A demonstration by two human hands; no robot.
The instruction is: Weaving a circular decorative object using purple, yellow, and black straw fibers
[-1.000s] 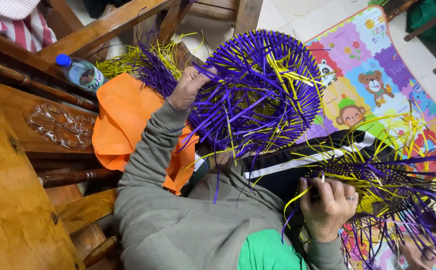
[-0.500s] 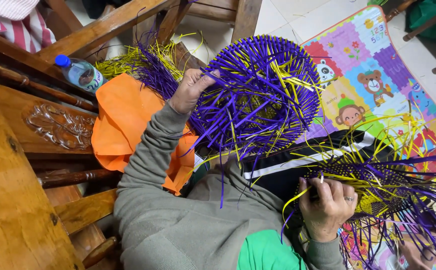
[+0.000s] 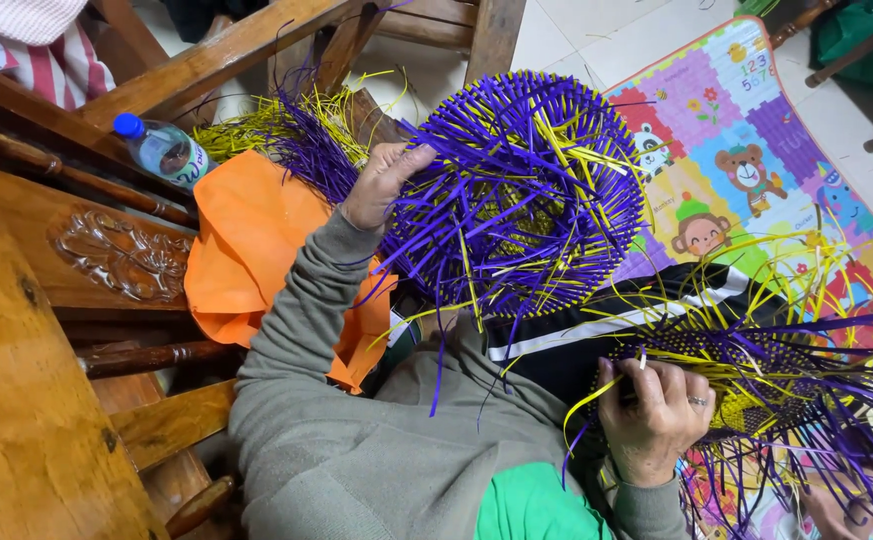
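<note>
Head view, looking steeply down: the left hand (image 3: 385, 182) is raised and closed on the rim of a round woven piece (image 3: 527, 190) of purple and yellow strips, thumb on the near edge and fingers curled behind it, so that the disc stands tilted up in front of the person's chest. Loose strip ends hang from its lower edge and brush the grey sleeve (image 3: 307, 330).

Lower right, the right hand (image 3: 657, 415) is clamped around a second woven piece (image 3: 757, 375) lying across the lap, fingers wrapped over the dense woven part while long purple and yellow strands fan out to the right over a colourful play mat (image 3: 727, 150). The two hands are well apart, each gripping its own piece.

By the look of it, the round piece is light and springy rather than rigid (the strips seem to be flat plastic, though that is a judgement). Its woven middle should hold its shape, while the free ends will flex, snag and slide past one another. The firm rim, where the left hand already grips, looks the safest place to hold; the loose ends would simply bend or pull out of line.

Beside the left arm lie an orange cloth (image 3: 247, 260), a bundle of spare strips (image 3: 287, 135) and a plastic bottle (image 3: 162, 148), against a carved wooden bench (image 3: 47, 330).
</note>
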